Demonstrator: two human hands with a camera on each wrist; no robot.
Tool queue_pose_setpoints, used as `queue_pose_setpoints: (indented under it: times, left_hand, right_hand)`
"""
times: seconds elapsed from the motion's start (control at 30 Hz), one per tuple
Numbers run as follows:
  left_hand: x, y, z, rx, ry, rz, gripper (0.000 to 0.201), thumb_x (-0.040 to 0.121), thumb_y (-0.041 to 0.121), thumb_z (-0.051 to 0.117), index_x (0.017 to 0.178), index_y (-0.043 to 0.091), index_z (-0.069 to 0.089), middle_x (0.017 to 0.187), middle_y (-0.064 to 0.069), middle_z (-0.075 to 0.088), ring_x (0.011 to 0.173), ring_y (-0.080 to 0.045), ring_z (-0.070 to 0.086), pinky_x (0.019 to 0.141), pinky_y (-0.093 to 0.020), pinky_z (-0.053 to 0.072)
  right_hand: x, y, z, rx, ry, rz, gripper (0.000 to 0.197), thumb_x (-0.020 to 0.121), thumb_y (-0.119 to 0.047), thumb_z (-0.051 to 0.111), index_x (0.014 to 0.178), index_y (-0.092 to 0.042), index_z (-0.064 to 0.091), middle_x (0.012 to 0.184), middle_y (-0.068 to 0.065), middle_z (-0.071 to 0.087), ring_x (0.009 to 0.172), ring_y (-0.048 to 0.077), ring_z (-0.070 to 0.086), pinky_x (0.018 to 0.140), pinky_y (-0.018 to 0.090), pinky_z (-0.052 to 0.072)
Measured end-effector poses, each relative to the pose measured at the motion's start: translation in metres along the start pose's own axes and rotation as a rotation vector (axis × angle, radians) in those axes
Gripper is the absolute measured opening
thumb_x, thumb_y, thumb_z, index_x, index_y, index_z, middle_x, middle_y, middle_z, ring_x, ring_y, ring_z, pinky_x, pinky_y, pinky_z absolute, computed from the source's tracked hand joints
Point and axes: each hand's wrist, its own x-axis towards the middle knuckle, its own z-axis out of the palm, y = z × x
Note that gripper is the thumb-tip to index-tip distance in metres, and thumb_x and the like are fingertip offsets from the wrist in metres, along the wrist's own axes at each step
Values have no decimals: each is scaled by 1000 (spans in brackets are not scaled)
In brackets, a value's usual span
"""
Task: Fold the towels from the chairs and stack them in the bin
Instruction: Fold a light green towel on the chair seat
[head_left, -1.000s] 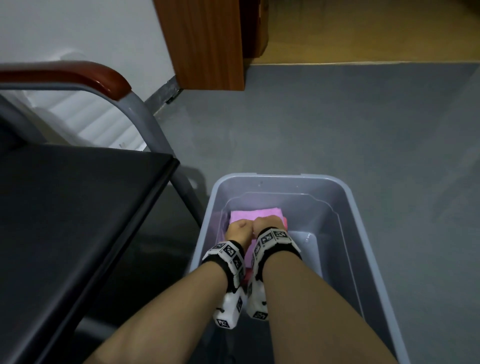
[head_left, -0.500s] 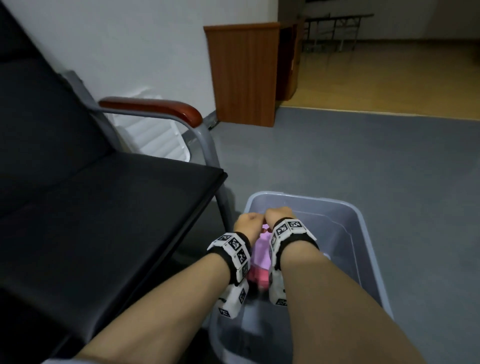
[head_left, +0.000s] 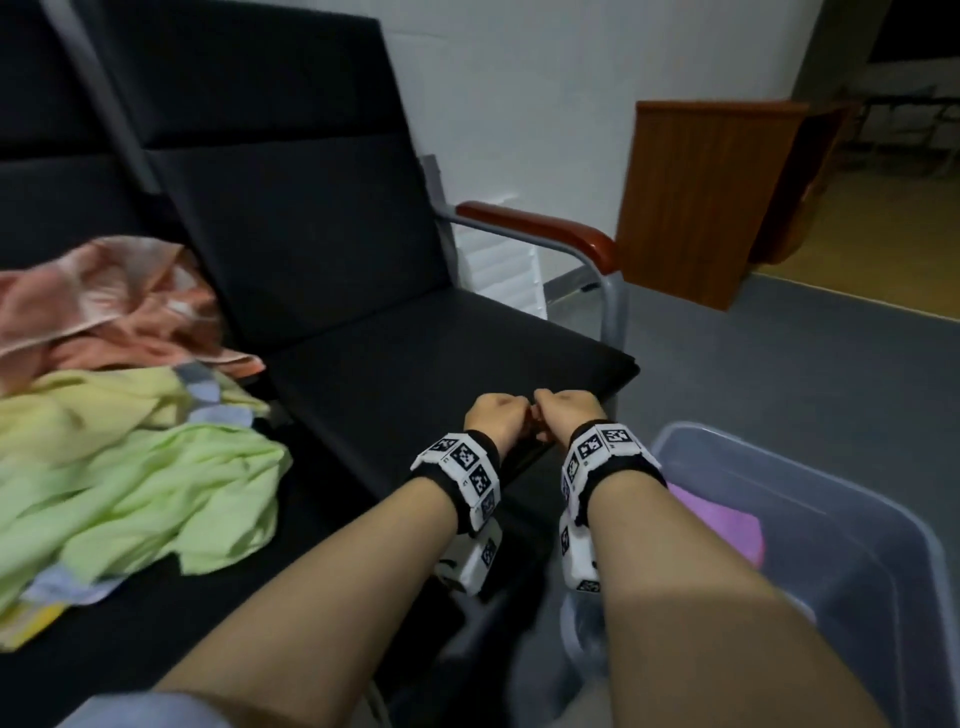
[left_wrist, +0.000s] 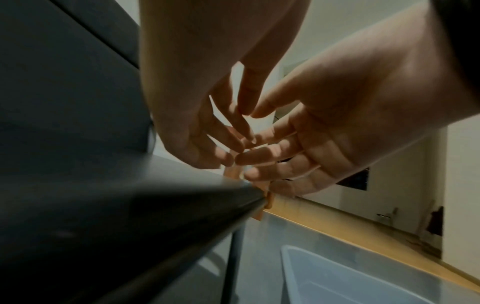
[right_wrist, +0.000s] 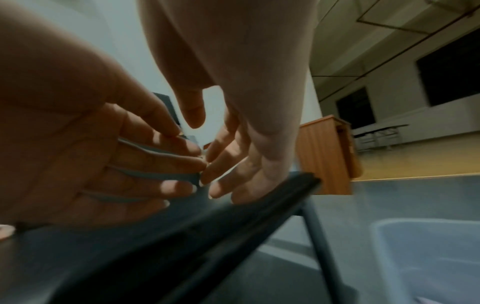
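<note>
A folded pink towel lies inside the grey plastic bin on the floor at the lower right. Both hands hover side by side over the front edge of the black chair seat, left of the bin. My left hand and right hand hold nothing. In the wrist views the left hand and right hand have loosely bent fingers whose tips nearly meet. Crumpled peach, yellow and green towels lie heaped on the neighbouring seat at the left.
The chair has a grey metal frame with a red-brown armrest on its right side. A wooden cabinet stands against the white wall beyond it. Grey floor lies around the bin, and a yellow floor begins farther back.
Both hands rose out of the bin, leaving the pink towel inside, and moved left over the chair seat. The view swung left, so the heaped towels now show.
</note>
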Motion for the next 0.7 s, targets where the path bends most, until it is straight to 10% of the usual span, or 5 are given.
queue_pose_setpoints:
  times: [0.17, 0.3, 0.57, 0.7]
  left_hand:
    - [-15, -2, -72, 19, 108, -9, 30, 78, 25, 54, 51, 19, 64, 55, 1, 55, 64, -20, 54, 70, -30, 43]
    - [-28, -7, -133, 30, 201, -3, 20, 82, 24, 57, 71, 16, 71, 64, -3, 60, 70, -20, 58, 72, -31, 47]
    - [-60, -24, -239, 404, 403, -100, 17, 82, 27, 60, 76, 13, 67, 95, -11, 65, 91, -25, 58, 71, -27, 40]
    - [-75, -41, -263, 860, 488, -343, 37, 88, 34, 58, 116, 12, 55, 151, -21, 8, 126, -37, 37, 88, -33, 40]
  right_hand:
    - [-4, -24, 52, -35, -94, -93, 29, 99, -9, 43, 112, 8, 63, 60, 0, 41, 55, 12, 38, 63, 28, 39]
    - [-1, -39, 100, 5, -187, -128, 33, 97, -14, 46, 64, -15, 48, 61, -1, 44, 54, 12, 40, 64, 29, 41]
    - [3, -55, 173, 57, -362, -201, 22, 91, -28, 50, 77, -21, 65, 78, -1, 70, 66, 14, 60, 58, 24, 43]
    - [-1, -56, 192, 66, -393, -208, 18, 91, -26, 52, 82, -20, 66, 78, -3, 70, 64, 13, 60, 59, 26, 45]
